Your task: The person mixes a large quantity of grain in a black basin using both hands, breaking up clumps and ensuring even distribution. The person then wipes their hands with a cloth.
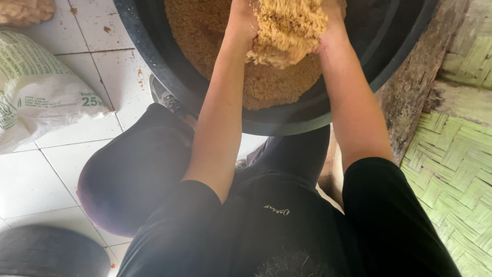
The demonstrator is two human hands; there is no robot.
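Observation:
A large black basin point(287, 120) holds a heap of tan, sawdust-like crumbly material point(266, 90). Both hands are raised over the basin at the top edge of the view, cupped together around a clump of that material point(287, 28), with loose bits falling from it. My left hand point(241, 18) presses the clump from the left and my right hand point(330, 23) from the right. The fingers are mostly hidden by the clump and cut off by the frame.
A white printed sack point(41, 87) lies on the white tiled floor point(77, 159) at left. A woven green bamboo wall point(456, 159) stands at right beside a rough dark post point(410, 92). A dark round object point(46, 254) sits bottom left. My knees are bent below the basin.

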